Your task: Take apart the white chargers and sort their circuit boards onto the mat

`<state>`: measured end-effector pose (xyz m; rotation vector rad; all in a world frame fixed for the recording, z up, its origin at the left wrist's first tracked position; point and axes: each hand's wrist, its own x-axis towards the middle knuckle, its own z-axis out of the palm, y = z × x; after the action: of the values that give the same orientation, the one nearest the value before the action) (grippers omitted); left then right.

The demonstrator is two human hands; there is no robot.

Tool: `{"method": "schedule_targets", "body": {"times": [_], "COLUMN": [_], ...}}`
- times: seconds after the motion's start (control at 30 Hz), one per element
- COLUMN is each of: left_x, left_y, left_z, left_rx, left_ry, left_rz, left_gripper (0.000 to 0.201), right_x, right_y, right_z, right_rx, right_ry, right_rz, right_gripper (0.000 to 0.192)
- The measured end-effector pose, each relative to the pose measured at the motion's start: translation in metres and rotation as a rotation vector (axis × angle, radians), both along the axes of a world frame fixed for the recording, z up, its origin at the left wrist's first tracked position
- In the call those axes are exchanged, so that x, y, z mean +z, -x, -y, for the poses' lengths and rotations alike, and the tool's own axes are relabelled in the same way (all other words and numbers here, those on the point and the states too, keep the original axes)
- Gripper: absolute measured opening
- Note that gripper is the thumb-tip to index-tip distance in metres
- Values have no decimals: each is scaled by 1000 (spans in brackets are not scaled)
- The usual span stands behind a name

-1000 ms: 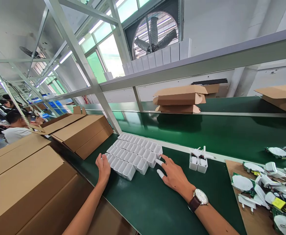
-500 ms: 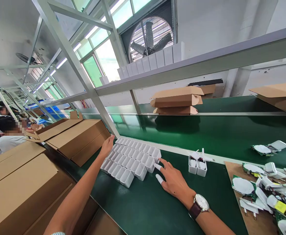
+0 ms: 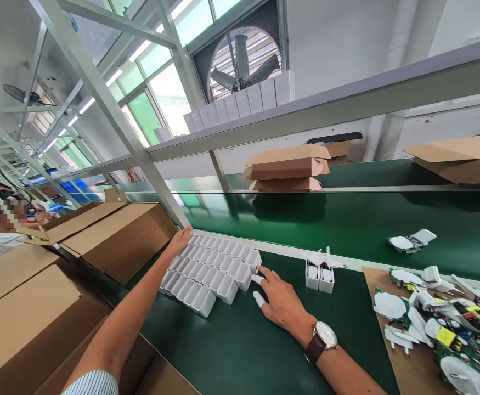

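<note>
Since a second ago our left hand (image 3: 180,240) went from the near-left to the far-left corner of the white housings block (image 3: 210,266); right hand (image 3: 278,299) rests at its right edge. Both hands open, gripping nothing. Risk: uneven push skews loose rows off the desk (image 3: 240,340).

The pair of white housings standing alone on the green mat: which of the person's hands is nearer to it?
Right. The right hand lies just left of the pair of white housings, not touching; the left hand is at the far-left corner of the block of white housings.

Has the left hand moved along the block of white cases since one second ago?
Yes. The left hand went from the near left corner of the block of white cases to its far left corner, away from the person.
</note>
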<state>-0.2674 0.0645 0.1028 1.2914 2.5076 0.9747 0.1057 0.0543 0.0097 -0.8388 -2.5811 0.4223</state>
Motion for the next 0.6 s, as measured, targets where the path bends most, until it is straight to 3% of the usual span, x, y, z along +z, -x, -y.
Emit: {"method": "schedule_targets", "body": {"times": [0.13, 0.27, 0.4, 0.5, 0.6], "left_x": [15, 15, -12, -38, -55], "left_y": [-33, -87, -134, -149, -159], "left_z": [16, 49, 76, 77, 69], "left_rx": [-129, -425, -865, -903, -881], "left_ry": [-42, -31, -84, -204, -271], "left_rz": [-91, -134, -505, -748, -794], "left_gripper": [56, 47, 29, 20, 4], "right_x": [-2, -1, 3, 6, 7], "right_y": [1, 1, -1, -2, -2], "right_z": [0, 0, 0, 2, 4], "right_rx": [-39, -83, -80, -72, -70], "right_ry": [27, 72, 70, 52, 30], "right_rz": [-52, -37, -36, -38, -2], "right_gripper": [28, 30, 30, 29, 26]}}
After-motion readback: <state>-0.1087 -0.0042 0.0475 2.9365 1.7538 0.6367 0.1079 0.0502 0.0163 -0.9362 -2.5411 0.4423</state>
